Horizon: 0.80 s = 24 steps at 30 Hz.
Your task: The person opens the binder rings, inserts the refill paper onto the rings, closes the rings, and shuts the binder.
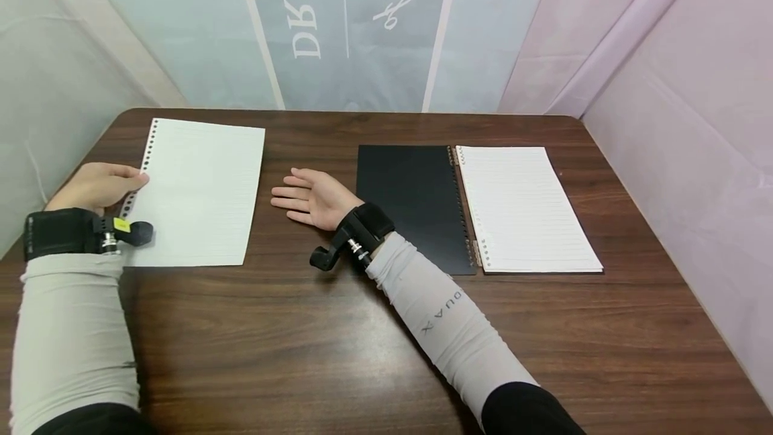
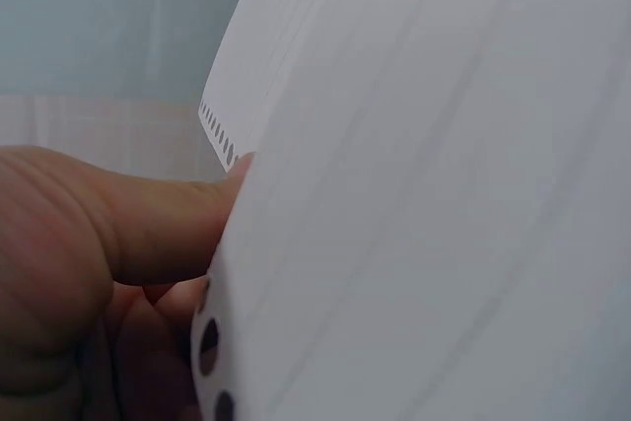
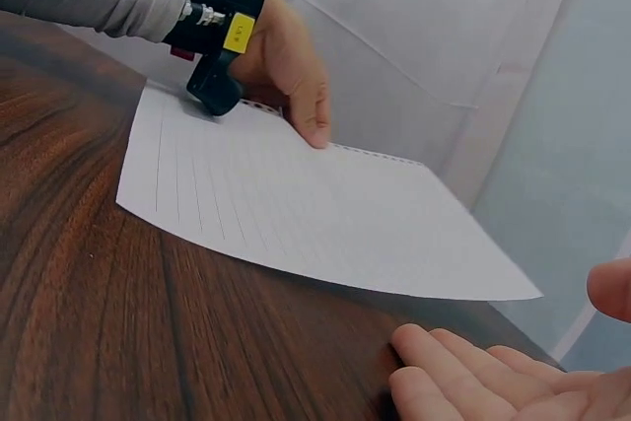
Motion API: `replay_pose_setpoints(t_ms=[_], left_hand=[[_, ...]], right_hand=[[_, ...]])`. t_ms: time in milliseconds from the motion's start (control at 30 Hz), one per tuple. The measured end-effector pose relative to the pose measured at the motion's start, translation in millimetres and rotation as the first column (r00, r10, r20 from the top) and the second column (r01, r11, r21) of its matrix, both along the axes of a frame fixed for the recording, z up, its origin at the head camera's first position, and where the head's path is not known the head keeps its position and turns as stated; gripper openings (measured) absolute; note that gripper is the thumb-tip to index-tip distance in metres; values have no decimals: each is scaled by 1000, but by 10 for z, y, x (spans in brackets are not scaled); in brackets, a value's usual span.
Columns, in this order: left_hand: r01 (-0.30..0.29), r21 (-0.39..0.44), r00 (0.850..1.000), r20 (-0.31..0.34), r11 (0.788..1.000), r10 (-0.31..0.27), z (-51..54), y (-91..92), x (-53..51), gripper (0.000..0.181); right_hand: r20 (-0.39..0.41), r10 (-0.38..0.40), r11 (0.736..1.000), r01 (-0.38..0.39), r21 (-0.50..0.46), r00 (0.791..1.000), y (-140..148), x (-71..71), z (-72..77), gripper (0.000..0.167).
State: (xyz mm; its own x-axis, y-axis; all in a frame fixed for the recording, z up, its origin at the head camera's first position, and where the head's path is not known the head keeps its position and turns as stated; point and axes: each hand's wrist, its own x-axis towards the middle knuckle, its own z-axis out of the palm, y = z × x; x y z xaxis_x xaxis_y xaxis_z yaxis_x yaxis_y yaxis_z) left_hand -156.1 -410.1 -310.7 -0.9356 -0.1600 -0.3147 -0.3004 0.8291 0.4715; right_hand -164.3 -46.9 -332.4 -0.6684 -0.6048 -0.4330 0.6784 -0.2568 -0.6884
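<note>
In the head view my left hand [image 1: 99, 184] pinches a lined loose-leaf sheet [image 1: 199, 186] by its punched left edge, thumb on top. The left wrist view shows the thumb lying over the sheet's [image 2: 414, 184] holes, the other fingers mostly hidden beneath. Seen from the right wrist, the sheet [image 3: 296, 194] is bowed, with its near edge low over the tabletop. My right hand [image 1: 317, 199] lies palm up with fingers extended and holds nothing, a little to the right of the sheet. In the right wrist view, its fingertips [image 3: 424, 382] are apart from the paper.
An open ring binder with a black cover [image 1: 404, 200] lies on the right of the brown wooden table [image 1: 253, 341]. A stack of lined punched paper [image 1: 525, 207] sits on its right side. Fabric curtains [image 1: 368, 39] stand along the back and sides.
</note>
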Motion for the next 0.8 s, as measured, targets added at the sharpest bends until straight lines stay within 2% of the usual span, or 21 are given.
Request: replay_pose_setpoints(t_ms=[200, 500, 800], left_hand=[[9, 42, 999, -45, 999, -7, 50, 91, -9, 72], [6, 65, 1000, -11, 998, -5, 54, 151, 5, 79], [11, 96, 996, -85, 995, -2, -2, 250, -31, 76]], right_hand=[[9, 14, 1000, -14, -10, 1000, -67, 11, -2, 53], [23, 18, 1000, -18, -14, 1000, -171, 23, -11, 53], [33, 27, 999, -26, -19, 999, -263, 11, -39, 52]])
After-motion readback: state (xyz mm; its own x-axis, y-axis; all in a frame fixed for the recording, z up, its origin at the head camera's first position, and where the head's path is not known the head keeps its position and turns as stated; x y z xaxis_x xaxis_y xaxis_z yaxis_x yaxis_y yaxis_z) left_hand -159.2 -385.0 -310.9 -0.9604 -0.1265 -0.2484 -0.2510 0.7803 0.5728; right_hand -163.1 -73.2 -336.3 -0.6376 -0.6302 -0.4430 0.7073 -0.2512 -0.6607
